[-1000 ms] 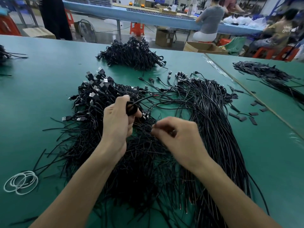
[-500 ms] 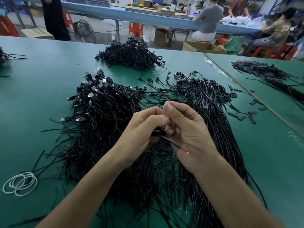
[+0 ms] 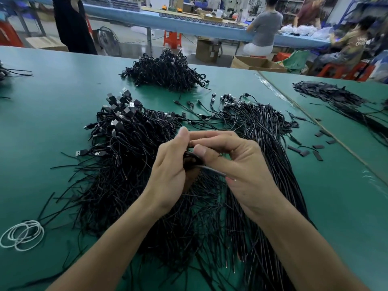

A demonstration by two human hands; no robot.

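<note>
Pinching one black cable [image 3: 212, 169] between them, left hand [image 3: 170, 164] and right hand [image 3: 241, 164] meet above the cable pile [image 3: 130, 164].

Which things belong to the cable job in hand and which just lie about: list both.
In the job: left hand, right hand, black cable they hold, straight cables, wound cables with plugs.
Lying about: white loops, black strips, far cable heap.

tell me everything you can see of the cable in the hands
The cable is thin, black and glossy, plastic-jacketed by its look. Part is wound into a small coil gripped by the left hand, while the right hand pinches it too. One straight end juts across the right palm, its tip reddish. It is held above the cable pile.
</note>
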